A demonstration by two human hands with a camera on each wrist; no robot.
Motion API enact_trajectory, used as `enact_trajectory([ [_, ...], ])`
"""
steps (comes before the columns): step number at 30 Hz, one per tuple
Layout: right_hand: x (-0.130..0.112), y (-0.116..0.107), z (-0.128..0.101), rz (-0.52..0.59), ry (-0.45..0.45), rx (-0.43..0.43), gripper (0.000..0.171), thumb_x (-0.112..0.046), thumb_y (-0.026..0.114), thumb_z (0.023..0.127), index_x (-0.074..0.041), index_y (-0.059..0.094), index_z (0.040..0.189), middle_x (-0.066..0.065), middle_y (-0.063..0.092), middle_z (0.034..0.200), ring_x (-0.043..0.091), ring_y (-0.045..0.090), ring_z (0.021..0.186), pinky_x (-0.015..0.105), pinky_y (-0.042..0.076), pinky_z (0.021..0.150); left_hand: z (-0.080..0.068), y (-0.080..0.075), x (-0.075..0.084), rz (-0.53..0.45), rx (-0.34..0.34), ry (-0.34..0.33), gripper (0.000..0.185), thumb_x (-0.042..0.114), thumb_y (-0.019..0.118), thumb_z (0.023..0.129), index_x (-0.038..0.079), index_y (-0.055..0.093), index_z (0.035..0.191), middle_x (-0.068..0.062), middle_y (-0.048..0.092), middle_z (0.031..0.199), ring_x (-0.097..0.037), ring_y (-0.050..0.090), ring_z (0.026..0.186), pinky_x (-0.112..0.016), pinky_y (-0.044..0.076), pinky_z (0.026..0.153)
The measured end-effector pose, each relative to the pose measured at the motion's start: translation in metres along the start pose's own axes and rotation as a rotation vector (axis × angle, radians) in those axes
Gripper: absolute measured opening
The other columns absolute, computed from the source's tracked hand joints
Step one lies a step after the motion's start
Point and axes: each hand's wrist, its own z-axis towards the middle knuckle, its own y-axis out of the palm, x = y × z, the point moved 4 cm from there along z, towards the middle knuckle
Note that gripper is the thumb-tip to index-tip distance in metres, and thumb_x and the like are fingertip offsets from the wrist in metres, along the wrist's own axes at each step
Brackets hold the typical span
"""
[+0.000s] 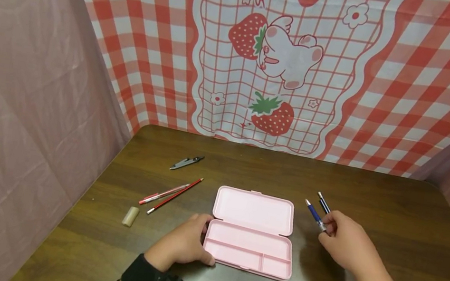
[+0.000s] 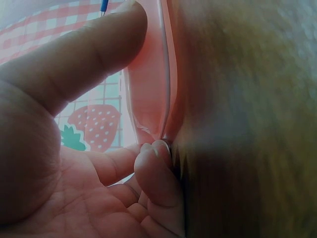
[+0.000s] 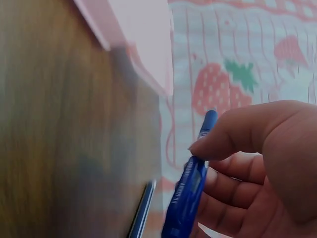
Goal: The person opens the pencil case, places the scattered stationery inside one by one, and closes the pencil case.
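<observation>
An open pink pencil case (image 1: 252,233) lies flat on the dark wooden table (image 1: 393,202), lid toward the back. My left hand (image 1: 184,245) rests against the case's left end, thumb and curled fingers (image 2: 153,173) touching its pink edge (image 2: 148,84). My right hand (image 1: 344,243) pinches a blue pen (image 1: 315,214) between thumb and fingers to the right of the case; the right wrist view shows the pen (image 3: 190,188) held off the table. A second dark pen (image 1: 323,202) lies on the table just beside it.
Left of the case lie a red pen (image 1: 163,193), a red pencil (image 1: 176,195), a beige eraser (image 1: 130,216) and a dark compass (image 1: 186,162). A strawberry-print checked cloth (image 1: 279,61) hangs at the back; pink sheets line both sides.
</observation>
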Motion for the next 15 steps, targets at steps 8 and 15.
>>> enact_trajectory([
  [8,-0.041,0.02,-0.002,-0.108,-0.113,-0.028,0.021,-0.007,0.069,0.078,-0.007,0.059,0.098,0.001,0.051,0.077,0.017,0.047,0.068,0.032,0.041,0.06,0.0,0.0,0.0,0.008,0.002,-0.003,0.093,0.033,0.09,0.054,0.007,0.044,0.131,-0.004,0.047,0.108,-0.018,0.049,0.093,-0.042,0.041,0.084],
  [15,-0.082,0.04,-0.008,-0.208,-0.173,-0.071,0.019,-0.011,0.072,0.079,-0.012,0.063,0.096,-0.003,0.053,0.078,0.013,0.048,0.066,0.032,0.044,0.062,0.0,0.0,0.0,0.01,-0.001,-0.002,0.094,0.033,0.09,0.055,0.006,0.043,0.132,-0.004,0.047,0.109,-0.019,0.049,0.094,-0.043,0.041,0.085],
])
